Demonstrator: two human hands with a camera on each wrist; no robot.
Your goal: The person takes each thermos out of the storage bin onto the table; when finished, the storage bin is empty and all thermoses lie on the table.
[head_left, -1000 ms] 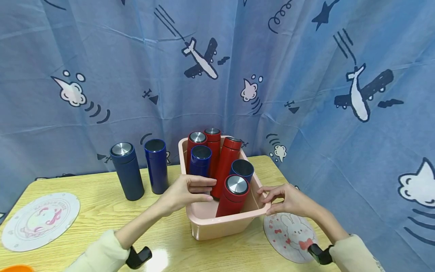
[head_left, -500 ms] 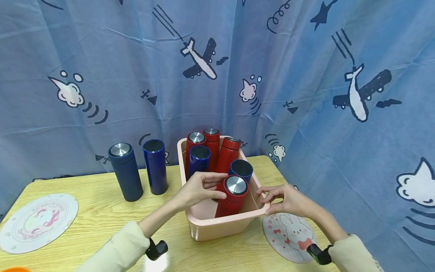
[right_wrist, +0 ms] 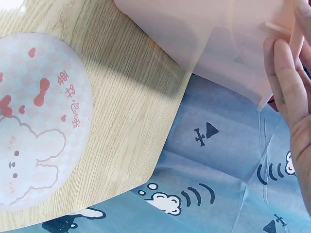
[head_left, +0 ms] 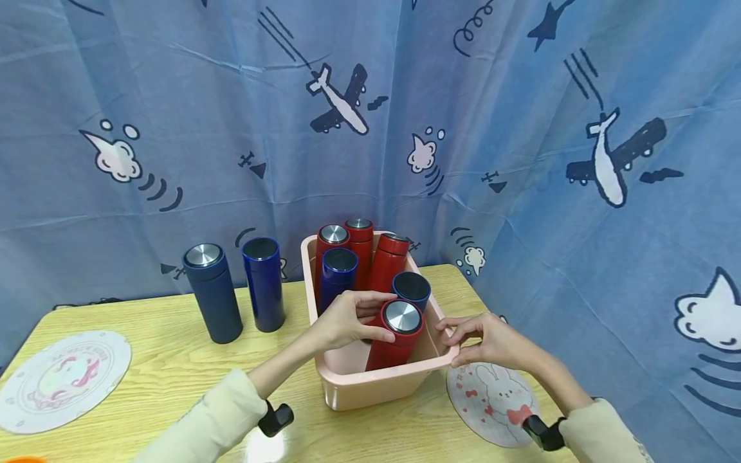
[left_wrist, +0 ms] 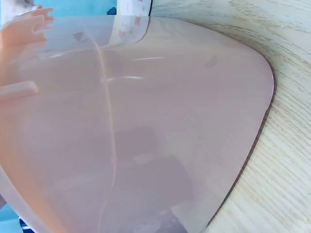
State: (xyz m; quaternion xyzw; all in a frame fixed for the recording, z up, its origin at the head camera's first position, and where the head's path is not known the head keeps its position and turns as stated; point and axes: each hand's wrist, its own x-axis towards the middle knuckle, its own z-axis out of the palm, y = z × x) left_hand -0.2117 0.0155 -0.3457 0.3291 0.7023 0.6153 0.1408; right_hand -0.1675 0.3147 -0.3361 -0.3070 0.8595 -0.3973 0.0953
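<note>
A pink plastic bin (head_left: 370, 393) stands on the wooden table, holding red and blue thermos flasks. My left hand (head_left: 347, 321) reaches over its left rim, thumb and fingers around the upper part of the front red thermos (head_left: 399, 350) with a silver lid top. Behind that one are a blue thermos (head_left: 412, 287) and, further back, another blue thermos (head_left: 339, 273) and three red ones. My right hand (head_left: 492, 341) pinches the bin's right rim; its fingers (right_wrist: 289, 77) lie along the rim in the right wrist view. The left wrist view shows mainly the bin's outer wall (left_wrist: 146, 107).
Left of the bin stand a navy thermos (head_left: 215, 299) and a blue thermos (head_left: 265, 286). A round unicorn mat (head_left: 72, 376) lies at far left, a rabbit mat (head_left: 492, 411) at right. An orange object (head_left: 23, 460) shows at the lower left edge. A blue curtain (head_left: 231, 96) hangs behind.
My left hand has moved right across the bin, from beside the front red thermos to around its upper part. The right hand stays on the rim.
</note>
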